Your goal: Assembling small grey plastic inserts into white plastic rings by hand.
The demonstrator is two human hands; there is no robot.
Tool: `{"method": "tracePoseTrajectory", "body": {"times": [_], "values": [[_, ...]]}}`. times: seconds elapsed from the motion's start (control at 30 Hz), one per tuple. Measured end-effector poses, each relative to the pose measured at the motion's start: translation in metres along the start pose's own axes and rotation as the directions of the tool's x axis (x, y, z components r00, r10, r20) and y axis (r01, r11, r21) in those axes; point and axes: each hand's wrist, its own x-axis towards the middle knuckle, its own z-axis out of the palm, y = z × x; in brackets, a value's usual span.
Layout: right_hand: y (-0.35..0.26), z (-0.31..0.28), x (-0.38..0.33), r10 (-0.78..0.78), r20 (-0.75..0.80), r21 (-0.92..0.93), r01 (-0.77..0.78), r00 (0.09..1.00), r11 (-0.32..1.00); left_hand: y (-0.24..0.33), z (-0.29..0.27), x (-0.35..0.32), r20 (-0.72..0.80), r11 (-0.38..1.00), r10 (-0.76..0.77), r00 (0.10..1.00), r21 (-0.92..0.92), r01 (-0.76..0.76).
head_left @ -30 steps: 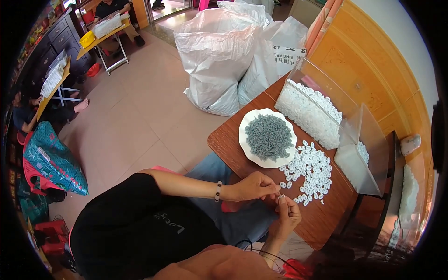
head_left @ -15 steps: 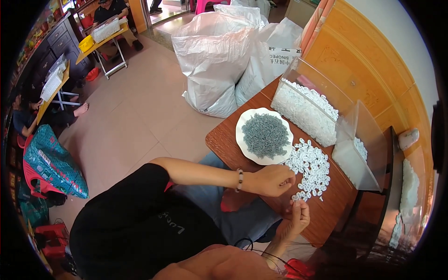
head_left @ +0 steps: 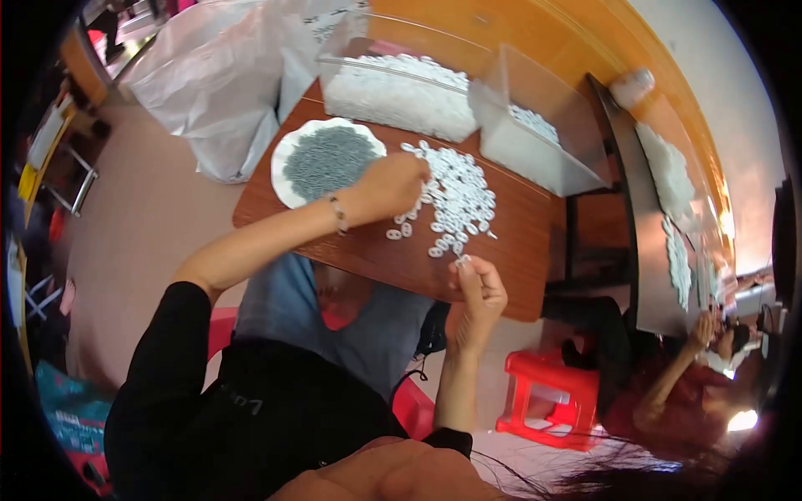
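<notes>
My left hand (head_left: 391,185), with a beaded bracelet at its wrist, reaches over the table to the left edge of a pile of small white oval pieces with holes (head_left: 461,190). Its fingers are curled closed, and whatever they hold is hidden. Close to the table's near side, my right hand (head_left: 480,294) pinches a small white oval piece (head_left: 462,260) between thumb and fingertips. Left of the pile stands a white scallop-edged plate (head_left: 281,177), heaped with small grey screw-like pieces (head_left: 327,159). It lies just beyond my left wrist.
Along the brown table's (head_left: 368,263) far edge stand two clear bins, a long one (head_left: 401,104) and a smaller one (head_left: 535,154), both holding white pieces. Large white sacks (head_left: 213,79) stand at far left. To the right are a red stool (head_left: 547,401) and another person (head_left: 681,397) at a dark table.
The view has swung right, so the table now appears further left. My left hand has moved up along the pile's left edge. My right hand keeps its pinch at the near side.
</notes>
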Motion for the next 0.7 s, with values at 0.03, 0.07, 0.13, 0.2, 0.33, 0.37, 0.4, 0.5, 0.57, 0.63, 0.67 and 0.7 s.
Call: {"method": "tracePoseTrajectory", "body": {"times": [0.03,0.07,0.13,0.2,0.33,0.37,0.4,0.5,0.57,0.63,0.67,0.7], "values": [[-0.002,0.000,0.000,0.000,0.013,0.033,0.000,1.000,0.999,-0.004,-0.001,0.004,0.010,1.000,0.017,1.000,-0.022,-0.017],[-0.005,-0.003,-0.001,-0.009,-0.008,0.023,0.009,1.000,1.000,-0.006,-0.002,0.008,0.022,1.000,0.018,1.000,0.003,-0.018],[-0.008,-0.003,-0.001,-0.021,-0.008,0.007,0.021,1.000,1.000,-0.005,-0.004,0.012,0.018,0.999,0.017,1.000,0.042,-0.018],[-0.010,-0.003,-0.002,-0.027,-0.010,0.003,0.027,1.000,1.000,-0.003,-0.003,0.015,0.073,0.996,0.035,0.997,0.081,-0.041],[-0.010,-0.003,-0.002,-0.024,-0.005,0.016,0.024,1.000,1.000,-0.009,0.006,0.019,0.123,0.982,0.133,0.983,0.119,-0.148],[-0.009,-0.004,-0.002,-0.025,-0.005,0.015,0.025,1.000,1.000,-0.009,0.007,0.021,0.150,0.982,0.132,0.980,0.117,-0.150],[-0.009,-0.004,-0.002,-0.032,0.004,0.008,0.032,0.999,0.999,-0.009,0.008,0.022,0.176,0.981,0.131,0.976,0.116,-0.153],[-0.010,-0.003,-0.003,-0.031,0.012,-0.015,0.031,0.999,0.999,-0.004,0.013,0.024,0.238,0.984,0.162,0.958,0.036,-0.175],[-0.011,-0.002,-0.004,-0.021,0.014,-0.030,0.022,1.000,0.999,-0.004,0.021,0.021,0.192,0.975,0.210,0.959,0.028,-0.219],[-0.011,-0.003,-0.004,-0.027,0.011,-0.035,0.028,1.000,0.999,0.003,0.023,0.020,0.149,0.964,0.262,0.953,0.014,-0.267],[-0.012,-0.003,-0.004,-0.028,0.009,-0.036,0.028,1.000,0.999,0.007,0.024,0.019,0.260,0.973,0.218,0.941,0.013,-0.229],[-0.012,-0.003,-0.004,-0.034,0.009,-0.031,0.035,0.999,0.999,0.010,0.023,0.018,0.367,0.981,0.171,0.914,0.018,-0.191]]}}
